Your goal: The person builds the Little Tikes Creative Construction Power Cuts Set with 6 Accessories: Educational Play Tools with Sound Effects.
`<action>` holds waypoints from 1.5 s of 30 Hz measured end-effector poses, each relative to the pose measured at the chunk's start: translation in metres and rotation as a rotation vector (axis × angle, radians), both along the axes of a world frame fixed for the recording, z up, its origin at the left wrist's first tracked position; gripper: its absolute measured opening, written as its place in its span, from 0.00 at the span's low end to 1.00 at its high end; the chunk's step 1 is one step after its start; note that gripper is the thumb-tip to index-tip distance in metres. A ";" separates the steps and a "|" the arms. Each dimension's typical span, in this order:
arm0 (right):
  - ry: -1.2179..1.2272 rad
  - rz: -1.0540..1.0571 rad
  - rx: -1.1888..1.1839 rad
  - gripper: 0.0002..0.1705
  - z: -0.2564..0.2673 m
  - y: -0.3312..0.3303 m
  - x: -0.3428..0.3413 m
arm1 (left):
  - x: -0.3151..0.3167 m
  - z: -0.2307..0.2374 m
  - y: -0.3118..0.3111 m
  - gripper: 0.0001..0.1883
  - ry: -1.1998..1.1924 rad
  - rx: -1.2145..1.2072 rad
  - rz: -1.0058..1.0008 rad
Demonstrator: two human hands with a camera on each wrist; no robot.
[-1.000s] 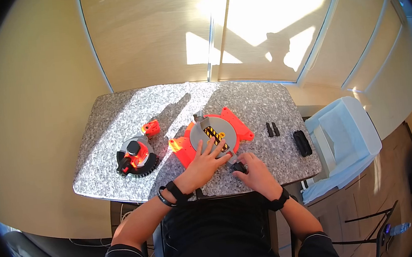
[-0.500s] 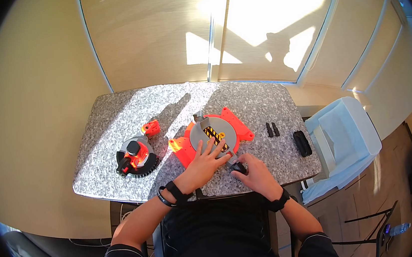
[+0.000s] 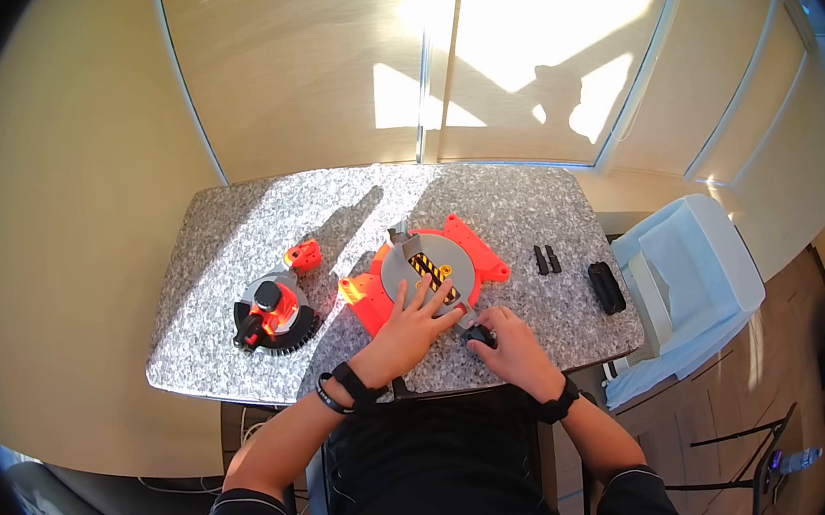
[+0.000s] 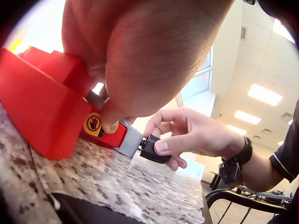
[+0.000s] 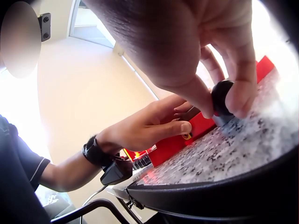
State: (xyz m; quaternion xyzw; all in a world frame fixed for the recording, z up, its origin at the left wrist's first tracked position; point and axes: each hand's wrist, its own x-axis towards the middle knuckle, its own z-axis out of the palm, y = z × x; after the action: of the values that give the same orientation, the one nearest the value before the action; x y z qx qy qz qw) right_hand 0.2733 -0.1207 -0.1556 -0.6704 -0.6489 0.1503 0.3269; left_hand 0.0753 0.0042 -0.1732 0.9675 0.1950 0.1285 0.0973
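A round grey disc with a yellow-and-black striped strip sits in a red base [image 3: 480, 252] on the table. My left hand [image 3: 409, 336] lies spread over the disc's near side, its fingers straight. At the base's near right end, my right hand [image 3: 518, 349] pinches a black knob [image 3: 481, 336] between thumb and fingers. The left wrist view shows the black knob [image 4: 154, 149] against a grey end piece [image 4: 129, 139], beside a yellow hand-symbol sticker [image 4: 92, 123]. In the right wrist view the left thumb rests along the red side [image 5: 202, 125].
A second grey, black and red assembly [image 3: 275, 312] stands on the left of the speckled table [image 3: 227, 217]. Two small black pieces [image 3: 546, 259] and a black oblong part [image 3: 606, 287] lie to the right. Beyond the table's right edge is a container with light-blue lining [image 3: 691, 278].
The black knob in my right fingers has turned slightly, and the fingers have shifted a little with it. My left hand has stayed in place on the disc.
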 end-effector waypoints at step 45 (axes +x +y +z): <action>-0.123 -0.024 -0.021 0.28 0.006 0.002 -0.002 | 0.002 -0.004 0.002 0.28 -0.019 -0.006 -0.001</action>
State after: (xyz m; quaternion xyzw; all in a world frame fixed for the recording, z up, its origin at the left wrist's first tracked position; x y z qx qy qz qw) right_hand 0.2716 -0.1186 -0.1493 -0.6896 -0.6579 0.1119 0.2812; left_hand 0.0777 0.0057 -0.1773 0.9659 0.1942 0.1371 0.1022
